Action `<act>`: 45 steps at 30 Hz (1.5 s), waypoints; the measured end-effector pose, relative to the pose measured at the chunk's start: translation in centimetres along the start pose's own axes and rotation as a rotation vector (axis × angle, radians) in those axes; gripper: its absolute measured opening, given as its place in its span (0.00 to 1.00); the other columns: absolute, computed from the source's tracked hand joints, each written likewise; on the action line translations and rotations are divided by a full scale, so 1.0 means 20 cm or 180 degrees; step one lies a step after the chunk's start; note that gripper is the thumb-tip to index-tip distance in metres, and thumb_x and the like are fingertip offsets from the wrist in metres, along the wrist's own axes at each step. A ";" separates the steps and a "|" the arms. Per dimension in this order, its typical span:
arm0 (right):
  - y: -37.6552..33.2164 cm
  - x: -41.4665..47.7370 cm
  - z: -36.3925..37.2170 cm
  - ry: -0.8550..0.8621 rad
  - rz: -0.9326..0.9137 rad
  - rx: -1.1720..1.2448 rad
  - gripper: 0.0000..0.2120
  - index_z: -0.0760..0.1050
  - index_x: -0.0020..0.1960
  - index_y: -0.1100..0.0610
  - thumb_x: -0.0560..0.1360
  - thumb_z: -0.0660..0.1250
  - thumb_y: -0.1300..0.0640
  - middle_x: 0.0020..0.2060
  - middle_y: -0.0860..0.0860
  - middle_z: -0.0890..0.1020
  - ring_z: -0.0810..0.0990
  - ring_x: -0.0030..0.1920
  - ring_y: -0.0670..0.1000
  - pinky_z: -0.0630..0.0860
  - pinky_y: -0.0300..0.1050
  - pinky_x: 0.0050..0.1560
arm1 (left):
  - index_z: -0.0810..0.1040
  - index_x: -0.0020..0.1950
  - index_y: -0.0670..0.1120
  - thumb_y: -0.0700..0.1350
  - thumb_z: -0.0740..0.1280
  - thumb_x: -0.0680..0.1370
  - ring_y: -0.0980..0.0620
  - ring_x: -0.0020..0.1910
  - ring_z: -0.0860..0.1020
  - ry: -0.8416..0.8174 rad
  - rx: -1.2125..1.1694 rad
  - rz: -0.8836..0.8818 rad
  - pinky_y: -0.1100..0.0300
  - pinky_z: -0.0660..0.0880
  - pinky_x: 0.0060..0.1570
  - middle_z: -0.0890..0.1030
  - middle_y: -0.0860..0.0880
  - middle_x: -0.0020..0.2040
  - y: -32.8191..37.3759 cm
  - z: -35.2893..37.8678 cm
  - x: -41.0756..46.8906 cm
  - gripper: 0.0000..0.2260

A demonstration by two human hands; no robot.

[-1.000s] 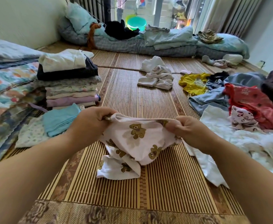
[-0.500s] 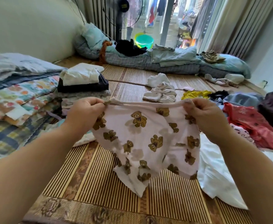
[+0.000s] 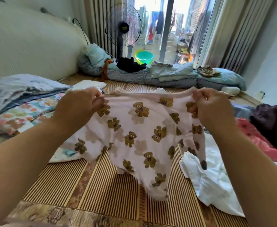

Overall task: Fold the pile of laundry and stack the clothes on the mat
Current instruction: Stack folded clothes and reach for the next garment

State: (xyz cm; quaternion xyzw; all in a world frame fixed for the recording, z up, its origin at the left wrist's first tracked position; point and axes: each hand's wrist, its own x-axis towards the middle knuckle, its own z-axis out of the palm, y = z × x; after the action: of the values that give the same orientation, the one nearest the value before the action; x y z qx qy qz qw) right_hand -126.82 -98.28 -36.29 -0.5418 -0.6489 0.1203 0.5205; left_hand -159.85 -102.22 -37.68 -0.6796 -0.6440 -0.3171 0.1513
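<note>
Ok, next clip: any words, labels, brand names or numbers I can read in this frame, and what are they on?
None readable.
Fan: a yellowish badge on the hub, too blurred to read.
Bear-print garment, held up by the left hand and right hand: only teddy bear pictures, no lettering.

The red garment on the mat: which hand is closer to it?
Right. The right hand is just beside the red garment; the left hand is across the bear-print garment.
</note>
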 end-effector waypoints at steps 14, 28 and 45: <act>-0.31 -0.15 0.17 -0.1823 0.0571 0.1569 0.10 0.77 0.42 0.51 0.79 0.60 0.60 0.38 0.49 0.80 0.79 0.38 0.48 0.77 0.43 0.36 | 0.84 0.47 0.45 0.52 0.68 0.77 0.49 0.53 0.82 -0.2301 -0.2773 0.0012 0.47 0.79 0.55 0.83 0.49 0.53 0.53 0.00 0.01 0.11; -0.23 -0.21 0.17 -0.1002 0.0366 0.0921 0.05 0.81 0.38 0.54 0.71 0.69 0.55 0.29 0.50 0.82 0.82 0.33 0.52 0.80 0.47 0.33 | 0.85 0.49 0.52 0.40 0.65 0.78 0.61 0.36 0.80 -0.1337 -0.2879 -0.0222 0.71 0.74 0.34 0.84 0.55 0.39 0.52 -0.11 0.04 0.11; -0.28 -0.08 -0.41 -0.0530 -0.0065 0.0749 0.11 0.83 0.39 0.38 0.78 0.66 0.48 0.33 0.44 0.85 0.82 0.30 0.43 0.77 0.38 0.29 | 0.81 0.32 0.53 0.66 0.72 0.65 0.62 0.25 0.74 -0.1348 -0.0449 0.0049 0.61 0.63 0.28 0.78 0.56 0.26 0.06 -0.55 0.18 0.17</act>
State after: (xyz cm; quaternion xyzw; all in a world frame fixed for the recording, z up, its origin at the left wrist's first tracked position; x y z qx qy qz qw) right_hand -123.75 -105.14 -29.59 -0.4586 -0.6766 0.2349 0.5261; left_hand -161.30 -106.34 -26.86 -0.7447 -0.6325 -0.2104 -0.0328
